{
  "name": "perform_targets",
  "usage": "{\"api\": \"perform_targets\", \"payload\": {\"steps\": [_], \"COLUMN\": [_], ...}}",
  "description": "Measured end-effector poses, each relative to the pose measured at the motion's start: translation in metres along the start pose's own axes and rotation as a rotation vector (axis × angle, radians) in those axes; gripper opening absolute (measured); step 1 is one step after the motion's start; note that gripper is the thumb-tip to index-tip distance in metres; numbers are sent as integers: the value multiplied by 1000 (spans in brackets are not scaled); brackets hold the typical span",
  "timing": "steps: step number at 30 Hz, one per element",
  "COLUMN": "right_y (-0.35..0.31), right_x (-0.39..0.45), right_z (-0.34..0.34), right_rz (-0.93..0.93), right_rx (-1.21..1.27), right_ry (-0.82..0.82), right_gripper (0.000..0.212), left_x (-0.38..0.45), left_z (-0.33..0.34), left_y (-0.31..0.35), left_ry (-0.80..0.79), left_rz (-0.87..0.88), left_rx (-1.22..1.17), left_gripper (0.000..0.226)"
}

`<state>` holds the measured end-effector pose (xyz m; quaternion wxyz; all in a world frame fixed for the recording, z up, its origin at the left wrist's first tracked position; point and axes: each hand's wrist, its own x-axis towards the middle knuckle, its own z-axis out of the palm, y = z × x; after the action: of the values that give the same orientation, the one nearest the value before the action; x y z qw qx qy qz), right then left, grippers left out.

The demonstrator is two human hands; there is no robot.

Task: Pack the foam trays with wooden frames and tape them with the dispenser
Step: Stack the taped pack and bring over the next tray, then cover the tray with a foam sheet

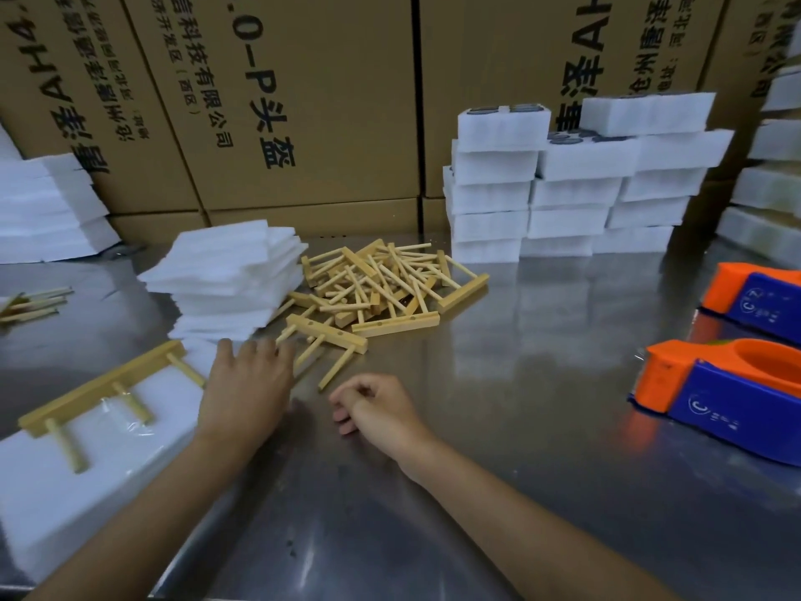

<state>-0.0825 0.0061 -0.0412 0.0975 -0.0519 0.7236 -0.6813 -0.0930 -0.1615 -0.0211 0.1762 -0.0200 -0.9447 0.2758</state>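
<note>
Two hands (249, 383) are counted, two tape dispensers (719, 396), one foam tray (86, 483) bearing one wooden frame (99, 390); the heaped frames (381, 284) cannot be counted.

The wooden frames (381, 284) lie between the foam sheets (229, 275) (left) and stacked foam trays (563, 184), tape dispensers (728, 401) rightmost.

Glossy steel table (542, 362), pale matt wooden frames (381, 288), white foam trays (490, 227).

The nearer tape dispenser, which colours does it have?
Orange and blue tape dispenser, clearest in the head view.
</note>
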Motion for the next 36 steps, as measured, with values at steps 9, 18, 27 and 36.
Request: {"api": "perform_targets", "payload": {"steps": [9, 18, 27, 36], "right_y": [-3, -71, -194, -221], "right_x": [-7, 62, 159, 209], "right_z": [-11, -158, -296, -318], "right_rz": [34, -59, -126, -109], "right_rx": [9, -108, -165, 66], "right_ry": [14, 497, 680, 536], "right_gripper": [21, 8, 59, 44], "left_x": [51, 154, 338, 405], "left_z": [6, -99, -190, -192], "left_y": [-2, 82, 129, 149], "left_ry": [-6, 243, -37, -93], "left_rz": [-200, -5, -135, -286], "left_rx": [16, -922, -1685, -1949], "left_gripper": [23, 44, 95, 55]}}
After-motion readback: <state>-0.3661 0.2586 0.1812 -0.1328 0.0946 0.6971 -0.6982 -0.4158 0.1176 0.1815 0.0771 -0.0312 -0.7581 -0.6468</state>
